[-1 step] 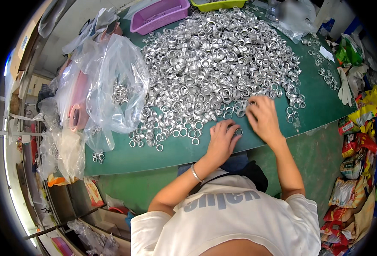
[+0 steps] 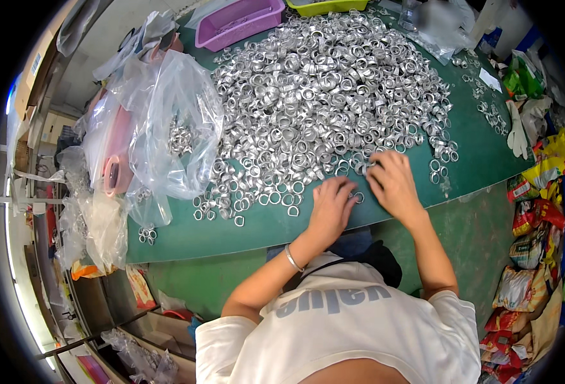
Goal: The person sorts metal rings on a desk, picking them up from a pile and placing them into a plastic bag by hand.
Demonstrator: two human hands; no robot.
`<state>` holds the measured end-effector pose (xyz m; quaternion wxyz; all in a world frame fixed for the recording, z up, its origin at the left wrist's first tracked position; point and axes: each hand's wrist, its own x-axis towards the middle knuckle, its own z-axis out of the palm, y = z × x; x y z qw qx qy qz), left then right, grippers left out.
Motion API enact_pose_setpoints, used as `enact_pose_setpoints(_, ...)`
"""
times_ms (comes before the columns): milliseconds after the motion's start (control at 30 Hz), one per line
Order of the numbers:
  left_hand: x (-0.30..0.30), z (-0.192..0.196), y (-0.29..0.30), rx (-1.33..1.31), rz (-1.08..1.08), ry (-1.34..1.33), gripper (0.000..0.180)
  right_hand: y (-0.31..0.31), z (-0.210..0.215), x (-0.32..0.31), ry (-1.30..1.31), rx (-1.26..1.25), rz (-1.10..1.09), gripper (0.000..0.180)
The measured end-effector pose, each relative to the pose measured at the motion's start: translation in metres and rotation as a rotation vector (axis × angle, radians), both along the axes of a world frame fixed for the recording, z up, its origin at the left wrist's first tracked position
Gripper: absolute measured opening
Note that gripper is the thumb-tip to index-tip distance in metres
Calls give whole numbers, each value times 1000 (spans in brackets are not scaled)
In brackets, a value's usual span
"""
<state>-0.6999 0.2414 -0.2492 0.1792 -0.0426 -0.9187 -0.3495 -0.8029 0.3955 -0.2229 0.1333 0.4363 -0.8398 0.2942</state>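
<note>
A large heap of silver metal rings point(image 2: 333, 83) is spread over the green table point(image 2: 186, 240). At the heap's near edge, my left hand point(image 2: 328, 208) is closed, with one metal ring point(image 2: 358, 198) at its thumb and fingertips. My left fingers are slightly blurred. To its right, my right hand point(image 2: 394, 189) has its fingers bent but apart, touching the front edge of the heap. I see nothing held in it, though its fingertips partly cover the rings there.
Clear plastic bags point(image 2: 180, 128) lie left of the heap, beside a pink container point(image 2: 117, 166). A purple basin point(image 2: 241, 24) and a yellow-green basin point(image 2: 327, 8) stand at the back. White gloves point(image 2: 516, 131) lie by the right edge; colourful packets point(image 2: 525, 288) are piled beyond it.
My right hand's fingers have spread a little and shifted slightly at the heap's edge. My left hand has moved slightly left and down, its fingers over the ring.
</note>
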Motion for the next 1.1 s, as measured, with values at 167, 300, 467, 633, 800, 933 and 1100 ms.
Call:
enact_pose_setpoints(167,-57,23,-16,-380,157,84,37,12,1,18,-196,71,54,14)
enact_pose_setpoints(300,-79,21,-21,-445,192,89,36,18,10,15,-280,104,77,17)
enact_pose_setpoints(467,-46,12,-34,-265,69,152,33,22,4,8,-227,-3,-143,16)
enact_pose_setpoints(633,-28,11,-29,-383,76,-1,31,-4,3,6,-192,-123,-170,22)
enact_pose_setpoints(800,-25,10,-30,-330,91,48,26,-22,0,3,-78,51,-46,34)
enact_pose_setpoints(933,-17,7,-38,-324,77,63,21,0,-8,-8,28,-2,-148,32)
enact_pose_setpoints(1100,-20,12,-35,-327,139,83,16,18,-17,-22,23,-16,-400,29)
